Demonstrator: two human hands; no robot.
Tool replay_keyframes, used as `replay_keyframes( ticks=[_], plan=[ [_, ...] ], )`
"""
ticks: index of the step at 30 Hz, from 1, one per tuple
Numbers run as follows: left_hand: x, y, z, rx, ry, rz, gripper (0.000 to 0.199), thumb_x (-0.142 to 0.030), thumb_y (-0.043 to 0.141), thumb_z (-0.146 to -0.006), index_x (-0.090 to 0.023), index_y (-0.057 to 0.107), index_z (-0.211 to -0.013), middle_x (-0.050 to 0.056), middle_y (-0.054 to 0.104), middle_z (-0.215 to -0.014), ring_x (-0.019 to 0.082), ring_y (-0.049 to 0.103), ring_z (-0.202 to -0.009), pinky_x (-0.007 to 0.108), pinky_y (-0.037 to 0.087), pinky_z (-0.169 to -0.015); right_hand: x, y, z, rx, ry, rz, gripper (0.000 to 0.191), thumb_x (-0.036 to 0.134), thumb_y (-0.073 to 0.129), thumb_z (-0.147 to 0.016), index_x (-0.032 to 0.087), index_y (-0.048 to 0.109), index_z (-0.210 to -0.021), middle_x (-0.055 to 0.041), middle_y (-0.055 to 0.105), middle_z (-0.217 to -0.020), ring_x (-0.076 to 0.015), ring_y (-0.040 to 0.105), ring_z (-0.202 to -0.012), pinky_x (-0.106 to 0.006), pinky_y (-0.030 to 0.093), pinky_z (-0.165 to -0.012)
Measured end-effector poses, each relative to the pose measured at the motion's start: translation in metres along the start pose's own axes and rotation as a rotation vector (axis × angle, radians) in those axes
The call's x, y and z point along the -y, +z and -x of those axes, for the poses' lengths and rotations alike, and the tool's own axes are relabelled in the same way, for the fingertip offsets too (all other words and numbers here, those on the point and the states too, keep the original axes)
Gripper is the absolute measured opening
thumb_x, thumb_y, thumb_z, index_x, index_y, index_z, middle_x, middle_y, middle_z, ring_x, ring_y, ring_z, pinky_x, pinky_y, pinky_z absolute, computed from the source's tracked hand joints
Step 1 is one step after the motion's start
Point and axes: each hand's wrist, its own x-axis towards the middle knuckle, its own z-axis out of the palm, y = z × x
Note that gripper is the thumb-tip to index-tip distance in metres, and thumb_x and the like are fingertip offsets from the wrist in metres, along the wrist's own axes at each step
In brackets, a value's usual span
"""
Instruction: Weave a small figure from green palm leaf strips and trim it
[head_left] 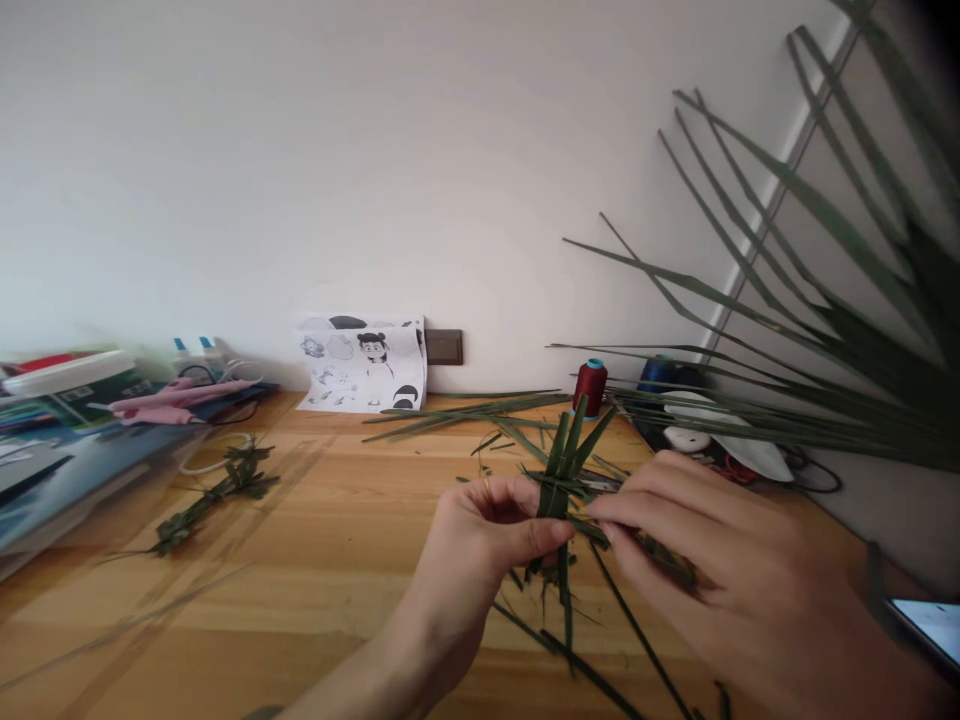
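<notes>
My left hand (491,535) pinches a woven green palm-leaf piece (553,498) between thumb and fingers, a little above the wooden table (360,560). Several strip ends fan upward from its top, and others hang below. On its right side, my right hand (712,550) has thumb and forefinger closed on a narrow leaf strip (591,530) that comes off the piece. Part of the weave is hidden behind my left thumb. A spool of dark red thread (591,388) stands just behind the piece. Loose strips and small scraps lie beneath my hands.
A finished-looking leaf figure (214,495) lies at the left. Beyond it are a pink glue gun (176,400) and a white-lidded tub (75,385). A printed sheet (364,365) leans on the wall. Cut strips (480,408) lie at the back; a large palm frond (862,330) spreads at the right.
</notes>
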Motion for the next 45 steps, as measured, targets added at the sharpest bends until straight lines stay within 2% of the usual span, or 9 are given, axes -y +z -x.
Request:
replay_keyframes(
  ticks=[5,10,16,22,27,32,36,39,45],
  plan=[
    [0.001,-0.001,0.001,0.012,0.014,0.007,0.008,-0.015,0.070,-0.061,-0.011,0.063,-0.063,0.000,0.057,-0.057,0.009,0.048,-0.052,0.022,0.035,-0.053,0.001,0.001,-0.001,-0.032,-0.015,0.027,0.015,0.009,0.049,-0.075,0.015,0.063,-0.078,-0.0030,0.055,-0.066,-0.0148,0.050,-0.065,-0.028,0.041,-0.058],
    [0.003,-0.001,0.002,0.010,0.051,0.022,0.008,-0.013,0.070,-0.061,-0.011,0.063,-0.062,0.001,0.059,-0.058,0.009,0.049,-0.053,0.022,0.037,-0.054,0.004,0.001,-0.001,-0.073,-0.043,0.079,0.015,0.010,0.050,-0.075,0.016,0.063,-0.073,-0.0033,0.059,-0.066,-0.0152,0.053,-0.066,-0.027,0.042,-0.059],
    [0.000,0.002,0.003,-0.041,0.065,-0.010,0.007,-0.011,0.070,-0.060,-0.011,0.063,-0.062,0.000,0.059,-0.058,0.009,0.050,-0.054,0.021,0.039,-0.054,0.010,0.000,-0.002,-0.097,-0.019,0.128,0.017,0.010,0.050,-0.073,0.015,0.064,-0.067,-0.0045,0.060,-0.062,-0.0152,0.054,-0.063,-0.026,0.041,-0.056],
    [0.000,0.003,0.004,-0.106,0.058,-0.052,0.011,-0.013,0.072,-0.057,-0.011,0.062,-0.061,0.000,0.060,-0.059,0.008,0.050,-0.055,0.020,0.040,-0.055,0.011,0.005,0.000,-0.100,0.001,0.123,0.017,0.010,0.049,-0.074,0.014,0.065,-0.070,-0.0045,0.060,-0.063,-0.0170,0.054,-0.067,-0.028,0.042,-0.059],
    [-0.001,0.004,0.005,-0.135,0.060,-0.073,0.010,-0.014,0.071,-0.057,-0.012,0.062,-0.061,-0.001,0.059,-0.058,0.007,0.048,-0.054,0.019,0.040,-0.054,0.014,0.007,0.001,-0.116,0.002,0.155,0.029,0.010,0.039,-0.080,0.015,0.064,-0.066,-0.0050,0.060,-0.061,-0.0174,0.054,-0.064,-0.030,0.042,-0.058],
    [-0.002,0.007,0.007,-0.206,0.109,-0.165,0.009,-0.014,0.069,-0.058,-0.014,0.060,-0.060,-0.001,0.059,-0.059,0.009,0.050,-0.056,0.021,0.041,-0.055,0.016,0.008,0.002,-0.113,-0.007,0.161,0.025,0.010,0.041,-0.080,0.014,0.064,-0.073,-0.0057,0.061,-0.066,-0.0189,0.055,-0.069,-0.033,0.044,-0.065],
    [0.001,0.009,0.010,-0.261,0.181,-0.201,0.010,-0.012,0.069,-0.057,-0.016,0.059,-0.059,-0.003,0.057,-0.058,0.009,0.051,-0.056,0.019,0.042,-0.054,0.017,0.007,0.003,-0.109,-0.049,0.183,0.027,0.009,0.040,-0.079,0.014,0.063,-0.067,-0.0053,0.061,-0.060,-0.0186,0.055,-0.064,-0.035,0.044,-0.070],
    [0.000,0.009,0.010,-0.251,0.176,-0.199,0.009,-0.014,0.069,-0.059,-0.016,0.061,-0.060,-0.003,0.058,-0.059,0.009,0.052,-0.057,0.019,0.042,-0.054,0.016,0.008,0.003,-0.130,-0.039,0.175,0.025,0.009,0.041,-0.079,0.014,0.063,-0.068,-0.0053,0.060,-0.061,-0.0179,0.055,-0.064,-0.035,0.044,-0.073],
    [-0.002,0.004,0.005,-0.157,0.089,-0.098,0.010,-0.019,0.069,-0.063,-0.013,0.068,-0.072,0.001,0.064,-0.068,0.008,0.051,-0.060,0.019,0.042,-0.058,0.012,0.014,0.004,-0.157,0.019,0.125,0.014,0.013,0.048,-0.079,0.013,0.061,-0.077,-0.0054,0.059,-0.071,-0.0172,0.052,-0.073,-0.032,0.041,-0.073]
  ],
)
